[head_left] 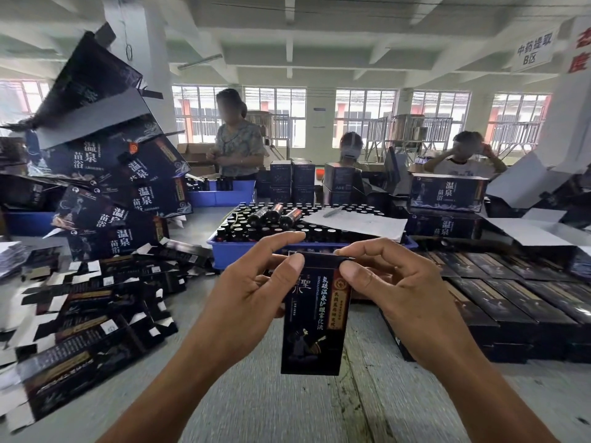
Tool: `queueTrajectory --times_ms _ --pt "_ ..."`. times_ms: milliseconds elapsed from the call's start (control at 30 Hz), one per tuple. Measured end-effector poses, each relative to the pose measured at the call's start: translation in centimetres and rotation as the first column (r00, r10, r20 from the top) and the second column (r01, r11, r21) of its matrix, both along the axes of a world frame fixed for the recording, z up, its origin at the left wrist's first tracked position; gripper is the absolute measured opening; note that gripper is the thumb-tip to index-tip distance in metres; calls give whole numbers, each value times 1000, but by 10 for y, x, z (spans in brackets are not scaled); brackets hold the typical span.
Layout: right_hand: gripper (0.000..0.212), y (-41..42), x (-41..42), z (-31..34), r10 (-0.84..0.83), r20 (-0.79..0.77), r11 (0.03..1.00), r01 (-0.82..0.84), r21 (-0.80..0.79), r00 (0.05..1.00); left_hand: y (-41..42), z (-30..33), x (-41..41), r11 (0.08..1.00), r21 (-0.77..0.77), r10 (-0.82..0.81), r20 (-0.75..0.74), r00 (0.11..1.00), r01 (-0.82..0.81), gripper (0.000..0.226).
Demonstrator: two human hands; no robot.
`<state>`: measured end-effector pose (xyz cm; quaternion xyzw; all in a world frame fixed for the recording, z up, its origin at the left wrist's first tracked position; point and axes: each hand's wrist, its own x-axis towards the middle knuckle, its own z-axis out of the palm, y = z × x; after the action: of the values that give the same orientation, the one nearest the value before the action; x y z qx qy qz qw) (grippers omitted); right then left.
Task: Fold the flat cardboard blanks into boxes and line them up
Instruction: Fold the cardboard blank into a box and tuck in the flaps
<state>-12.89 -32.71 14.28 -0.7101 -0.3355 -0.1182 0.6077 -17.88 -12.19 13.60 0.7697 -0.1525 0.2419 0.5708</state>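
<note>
A small dark box (315, 327) with gold and white print hangs upright in mid-air over the grey table (287, 404). My left hand (252, 292) grips its upper left side, thumb on the front and forefinger reaching over the top edge. My right hand (393, 292) pinches its upper right corner, thumb on the front face. A heap of flat dark blanks (83, 318) lies on the table to the left. Folded dark boxes (518, 298) lie in rows side by side on the right.
A blue tray (243, 251) packed with dark bottles stands behind my hands, a white sheet (358, 223) lying on them. Larger dark boxes (121, 187) pile up at the left and stand at the back right (447, 193). Three people work across the table.
</note>
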Motion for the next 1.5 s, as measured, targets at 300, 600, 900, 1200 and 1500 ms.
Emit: queueTrajectory --times_ms 300,600,900,1200,1500 --pt "27 2 3 -3 27 14 999 -27 -44 1000 0 0 1 1000 -8 14 -2 1000 -14 31" --pt "23 1 3 -2 74 25 997 -74 12 997 3 1 1 1000 -4 5 -16 1000 -5 27" --pt "23 0 1 0 69 18 996 -70 48 997 1 1 -2 999 36 -33 -29 999 34 41" --pt "26 -1 -1 0 34 51 999 -34 2 998 -2 1 -3 1000 10 14 5 1000 -14 32" --pt "17 1 0 -4 -19 51 999 17 36 999 -2 -2 0 1000 -13 22 15 1000 -22 31"
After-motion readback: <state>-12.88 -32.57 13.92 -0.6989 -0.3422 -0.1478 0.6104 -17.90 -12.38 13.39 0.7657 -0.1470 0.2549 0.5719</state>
